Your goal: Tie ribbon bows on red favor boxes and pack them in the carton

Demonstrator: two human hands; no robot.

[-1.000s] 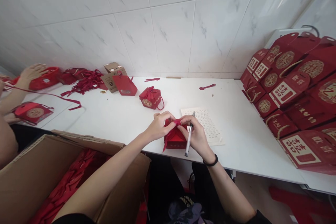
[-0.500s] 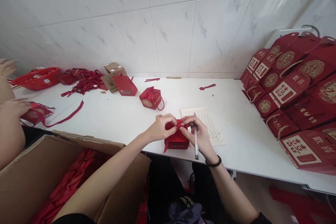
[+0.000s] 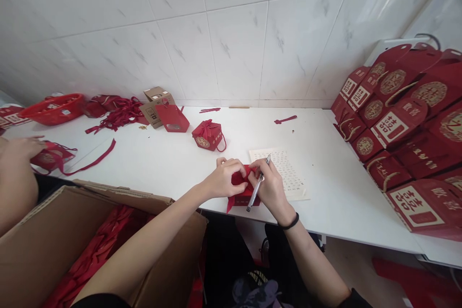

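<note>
A small red gift box [image 3: 245,200] stands at the table's front edge, a red ribbon end [image 3: 230,204] hanging down its left side. My left hand [image 3: 228,178] reaches over its top from the left, thumb and fingers curled in a pinch on the ribbon. From the right comes my right hand [image 3: 270,184], also bent at the box's top. A clear pen [image 3: 254,194] is tucked in its fingers, slanting across the box. What the fingertips hold at the top is mostly hidden. Under the right hand lies a handwritten sheet [image 3: 298,183].
Behind stand a tied red box [image 3: 207,135] and an open red box [image 3: 172,118]. Stacked red boxes [image 3: 400,125] fill the right. At left are a red basket [image 3: 54,109], ribbons [image 3: 121,114], a co-worker's hand [image 3: 25,147] and a carton [image 3: 39,245] below.
My right hand has turned and curled inward, so the pen now slants over the box instead of standing to its right. The co-worker's raised hand at far left has left the view.
</note>
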